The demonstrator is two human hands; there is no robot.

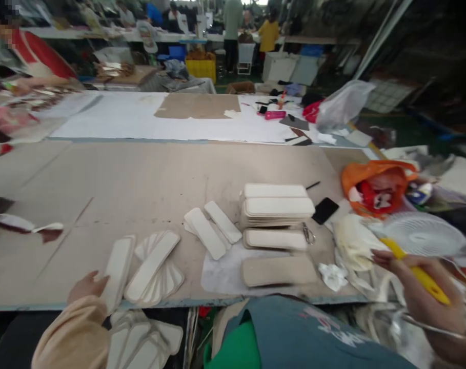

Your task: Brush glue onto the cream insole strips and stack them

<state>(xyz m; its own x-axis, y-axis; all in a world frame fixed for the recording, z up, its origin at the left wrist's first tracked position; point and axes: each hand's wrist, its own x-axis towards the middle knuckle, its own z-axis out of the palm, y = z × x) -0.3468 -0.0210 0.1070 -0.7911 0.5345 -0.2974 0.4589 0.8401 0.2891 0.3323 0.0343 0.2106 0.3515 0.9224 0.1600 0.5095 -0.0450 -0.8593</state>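
My left hand (85, 287), in a tan sleeve, rests at the table's near edge with its fingers on a long cream padded strip (117, 269). More such strips fan out beside it (154, 266). Others lie loose (211, 230) or stand in neat stacks (277, 207) at the middle of the table. My right hand (425, 292) is at the far right, closed round a yellow-handled tool (417, 271) that points up and left. A flat beige piece (279, 270) lies near the edge on a white sheet.
A small white fan (423, 236), an orange bag (377, 184), a black phone (325, 210) and crumpled white scraps (332, 275) crowd the right side. Scissors (308, 234) lie by the stacks. More strips hang below the table edge (144, 341). Other people work at far tables.
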